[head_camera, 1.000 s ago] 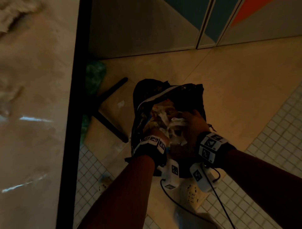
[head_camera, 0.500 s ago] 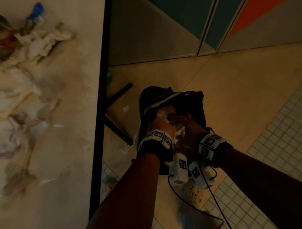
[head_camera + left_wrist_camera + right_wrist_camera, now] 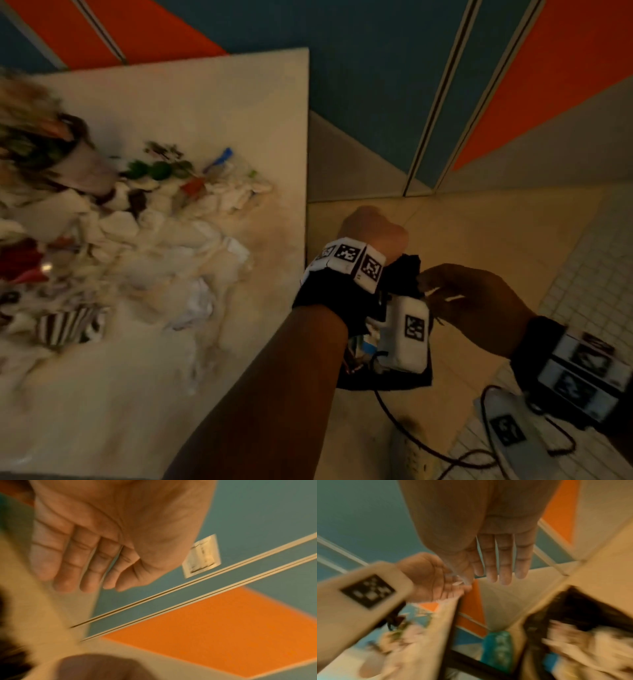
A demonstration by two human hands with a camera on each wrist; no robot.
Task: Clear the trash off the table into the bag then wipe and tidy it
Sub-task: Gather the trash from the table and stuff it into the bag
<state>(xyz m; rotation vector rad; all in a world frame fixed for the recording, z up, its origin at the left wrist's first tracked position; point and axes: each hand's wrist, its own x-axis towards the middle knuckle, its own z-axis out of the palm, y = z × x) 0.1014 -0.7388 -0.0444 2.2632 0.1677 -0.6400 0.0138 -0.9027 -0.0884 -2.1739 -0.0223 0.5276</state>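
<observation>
Far left of both hands, on the pale cream counter (image 3: 212, 113): heap of crumpled white paper tissue and mixed scraps (image 3: 144, 219), blurred; green, red and blue fragments among it, plus a striped dark-and-white wrapper (image 3: 70, 327) at the near side. Judged light, soft and compressible; loose pieces likely to scatter or slip off if swept carelessly. Best taken by gathering from the outer edge inward and closing round a bunch from above; small scraps better pinched or scooped against the palm. Possible damp or greasy patches, not confirmable. Counter surface smooth, hard, smeared in places.

Just right of the counter edge: left hand (image 3: 373, 229), raised, empty, fingers relaxed and lying loosely together, as the left wrist view shows (image 3: 96, 547). Wrist band with black-and-white markers worn below it.

Below and between the hands: black thin plastic bag (image 3: 404, 270), standing on the floor beside the counter, mostly hidden by the left wrist; limp, crinkly, mouth liable to collapse unless held at the rim. White paper already inside, per the right wrist view (image 3: 590, 642).

Right: right hand (image 3: 479, 305), empty, fingers straight and close together (image 3: 496, 555), hanging just beside the bag's upper edge; contact with it not determinable.

Clearing judged part done; wiping not yet begun.
</observation>
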